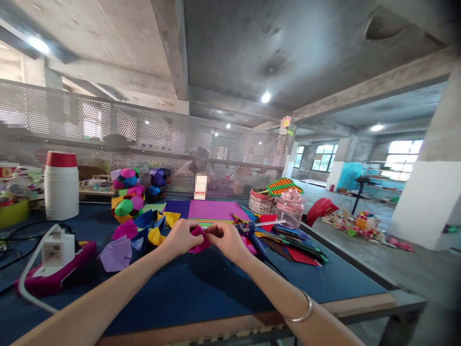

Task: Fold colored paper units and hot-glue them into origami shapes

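Between my two hands is a piece of magenta paper (200,246), raised a little over the blue tabletop. The fingers of my left hand (183,236) pinch its left side. On the other side, my right hand (227,240) is closed with its fingertips at the paper's edge. To the left lie folded paper pieces, among them a lilac one (115,254), a yellow one (156,237) and a blue one (140,240). A blue glue gun (248,228) rests just beyond my right hand. Behind my hands is a stack of purple paper sheets (216,210).
At left stand a stack of paper cups (62,190) and a magenta power strip (84,257) with a white plug. Multicoloured paper balls (127,204) sit behind the folded pieces. To the right are coloured sheets (302,254), a pink bottle (290,211) and a woven basket (262,202).
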`<state>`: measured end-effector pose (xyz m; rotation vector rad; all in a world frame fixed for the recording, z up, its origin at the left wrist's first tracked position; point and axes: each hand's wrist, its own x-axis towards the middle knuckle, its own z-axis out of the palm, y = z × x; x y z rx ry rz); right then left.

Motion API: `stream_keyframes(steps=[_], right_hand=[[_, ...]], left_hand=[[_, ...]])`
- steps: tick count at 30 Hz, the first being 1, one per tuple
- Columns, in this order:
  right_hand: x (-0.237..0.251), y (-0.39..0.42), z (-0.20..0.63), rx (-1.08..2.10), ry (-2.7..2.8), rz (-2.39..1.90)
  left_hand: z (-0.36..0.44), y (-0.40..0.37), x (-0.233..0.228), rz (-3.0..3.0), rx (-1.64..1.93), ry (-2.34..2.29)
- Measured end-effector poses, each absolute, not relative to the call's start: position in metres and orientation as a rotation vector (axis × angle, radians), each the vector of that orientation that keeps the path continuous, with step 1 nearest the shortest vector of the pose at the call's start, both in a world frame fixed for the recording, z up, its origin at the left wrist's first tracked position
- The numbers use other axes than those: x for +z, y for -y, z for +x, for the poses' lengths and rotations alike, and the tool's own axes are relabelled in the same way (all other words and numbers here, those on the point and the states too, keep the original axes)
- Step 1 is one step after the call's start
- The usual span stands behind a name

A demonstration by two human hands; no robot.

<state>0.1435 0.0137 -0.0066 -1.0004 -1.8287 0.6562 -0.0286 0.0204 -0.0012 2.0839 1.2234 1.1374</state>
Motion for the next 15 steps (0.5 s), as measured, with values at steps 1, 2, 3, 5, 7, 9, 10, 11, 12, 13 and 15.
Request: stream_keyframes(steps=[1,2,3,5,7,9,10,11,12,13,15], right_hand=[[-0.006,-0.013,0.144,0.65,1.826,-1.003],[-0.005,-0.012,0.144,0.639,1.829,-1.006],[-0.005,-0.011,0.144,0.624,1.835,-1.009],[-0.004,-0.008,0.144,0.595,1.849,-1.02],[-0.003,-0.007,0.143,0.578,1.85,-1.033],[-0.003,-0.005,0.142,0.556,1.839,-1.045],[-0.003,-0.004,0.142,0.54,1.831,-1.052],[-0.003,-0.004,0.141,0.522,1.823,-1.057],[-0.003,-0.004,0.141,0.502,1.816,-1.064],[-0.003,-0.004,0.14,0.486,1.809,-1.07],[-0.002,-0.005,0.141,0.489,1.796,-1.058]], left_hand=[[-0.028,-0.019,-0.001,2.093,1.139,-1.237],[-0.027,-0.018,-0.001,2.1,1.142,-1.249],[-0.026,-0.017,-0.001,2.108,1.147,-1.257],[-0.025,-0.016,-0.002,2.133,1.165,-1.268],[-0.023,-0.015,-0.003,2.166,1.187,-1.288],[-0.021,-0.013,-0.003,2.197,1.216,-1.316],[-0.02,-0.012,-0.003,2.213,1.235,-1.33],[-0.019,-0.01,-0.002,2.225,1.256,-1.344],[-0.018,-0.009,-0.002,2.234,1.275,-1.354],[-0.017,-0.007,-0.001,2.239,1.29,-1.36],[-0.016,-0.006,0.002,2.219,1.292,-1.373]])
